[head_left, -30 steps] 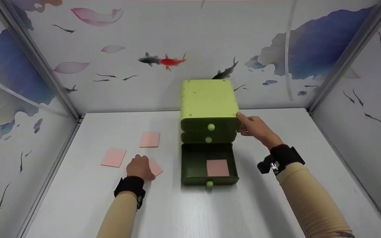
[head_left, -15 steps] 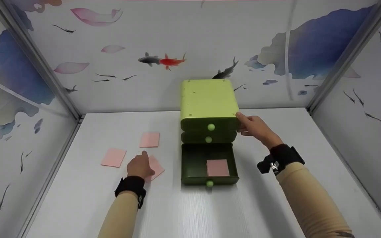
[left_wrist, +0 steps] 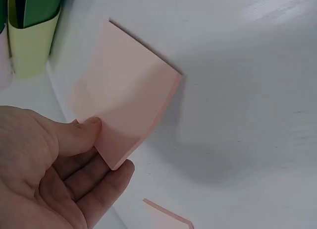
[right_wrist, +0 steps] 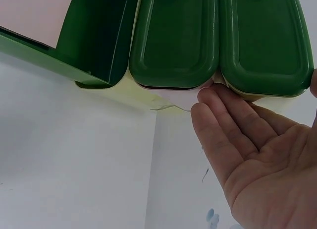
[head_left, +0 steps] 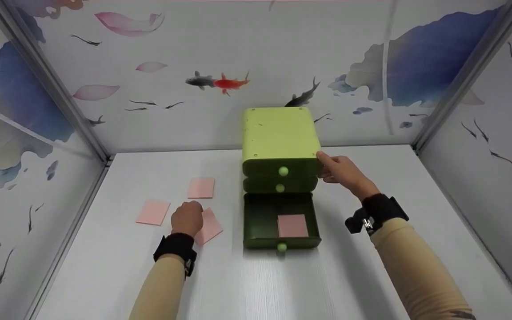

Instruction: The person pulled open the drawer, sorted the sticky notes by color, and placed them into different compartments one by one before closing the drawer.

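Note:
My left hand (head_left: 186, 218) pinches a pink sticky note pad (left_wrist: 126, 85) by one corner, thumb on top and fingers underneath. In the left wrist view the pad is tilted and casts a shadow on the white table. To the right stands a small lime-green drawer cabinet (head_left: 280, 133) with dark green drawer fronts. Its bottom drawer (head_left: 258, 243) is pulled out, with another pink pad (head_left: 292, 226) lying in its right half. My right hand (head_left: 344, 172) rests against the cabinet's right side, its fingers (right_wrist: 218, 135) nearly straight and its thumb at the top front corner.
Two more pink pads lie on the table (head_left: 220, 284): one at the left (head_left: 153, 212), one farther back (head_left: 201, 188). The middle drawer (head_left: 260, 184) and the top drawer (head_left: 260, 169) are shut. Printed panels enclose the back and sides.
My left fingers have shifted on the pink pad, the forefinger extending and then curling in again. The pad has slid slightly right and turned. My right hand and the cabinet have stayed put.

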Demonstrator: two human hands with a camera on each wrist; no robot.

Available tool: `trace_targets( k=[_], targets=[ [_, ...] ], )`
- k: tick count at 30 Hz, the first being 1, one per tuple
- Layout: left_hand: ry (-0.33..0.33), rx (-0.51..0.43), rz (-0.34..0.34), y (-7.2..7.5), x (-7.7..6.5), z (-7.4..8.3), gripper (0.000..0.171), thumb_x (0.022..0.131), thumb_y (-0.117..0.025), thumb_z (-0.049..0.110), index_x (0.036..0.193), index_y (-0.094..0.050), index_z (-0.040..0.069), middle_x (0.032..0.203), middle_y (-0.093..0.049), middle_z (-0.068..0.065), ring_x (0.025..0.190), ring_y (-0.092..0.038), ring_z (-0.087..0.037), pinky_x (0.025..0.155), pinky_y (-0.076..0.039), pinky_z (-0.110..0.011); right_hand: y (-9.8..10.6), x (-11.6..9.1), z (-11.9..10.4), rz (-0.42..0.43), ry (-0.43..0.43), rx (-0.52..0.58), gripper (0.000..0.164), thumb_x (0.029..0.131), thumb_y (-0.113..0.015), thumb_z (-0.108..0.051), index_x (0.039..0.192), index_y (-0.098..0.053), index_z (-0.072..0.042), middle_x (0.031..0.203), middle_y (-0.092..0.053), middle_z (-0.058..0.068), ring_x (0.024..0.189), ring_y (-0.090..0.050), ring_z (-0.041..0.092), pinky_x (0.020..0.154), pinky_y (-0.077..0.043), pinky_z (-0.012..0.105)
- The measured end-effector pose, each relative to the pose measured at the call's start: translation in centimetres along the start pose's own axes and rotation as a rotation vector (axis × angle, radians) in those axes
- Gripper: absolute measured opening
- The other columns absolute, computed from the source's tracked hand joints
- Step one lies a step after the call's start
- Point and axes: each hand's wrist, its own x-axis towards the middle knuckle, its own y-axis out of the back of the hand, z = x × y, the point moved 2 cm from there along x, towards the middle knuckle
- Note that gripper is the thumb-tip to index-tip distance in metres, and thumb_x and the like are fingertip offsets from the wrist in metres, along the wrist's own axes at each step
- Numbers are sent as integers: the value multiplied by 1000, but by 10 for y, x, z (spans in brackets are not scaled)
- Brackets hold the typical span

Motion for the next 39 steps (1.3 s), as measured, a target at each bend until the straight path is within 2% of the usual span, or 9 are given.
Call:
trace_targets(
  k=[6,10,16,24,39],
  targets=[
    [3,21,-60,14,3,4,24,93,-55,-3,108,-73,1,104,-72,-19,89,-70,-33,72,-58,-44,0,0,-1,6,11,-11,83,95,-36,-67,129,-53,7,124,-60,24,116,-60,32,101,-49,43],
    [5,30,-65,23,4,9,25,94,-55,-1,110,-73,2,105,-72,-19,89,-70,-32,71,-58,-43,0,-1,-1,5,17,-9,82,96,-36,-67,127,-54,7,122,-60,23,115,-60,32,101,-49,43],
    [7,43,-82,36,8,19,26,94,-55,2,113,-72,5,111,-71,-17,96,-70,-32,76,-57,-44,0,-1,0,-1,14,-3,83,95,-36,-67,129,-52,7,123,-59,23,117,-59,32,102,-47,43],
    [7,0,-133,52,8,38,30,95,-55,2,121,-69,7,122,-68,-15,108,-65,-33,87,-55,-44,-1,-2,-2,2,17,-11,83,96,-36,-67,129,-53,7,121,-60,23,116,-59,32,101,-48,43],
    [-100,-42,-182,57,5,72,34,96,-49,1,121,-70,11,125,-67,-9,114,-62,-33,92,-52,-46,-1,-2,-2,-6,16,-2,83,95,-37,-66,132,-50,7,125,-58,25,120,-58,34,103,-47,44]
  ],
)
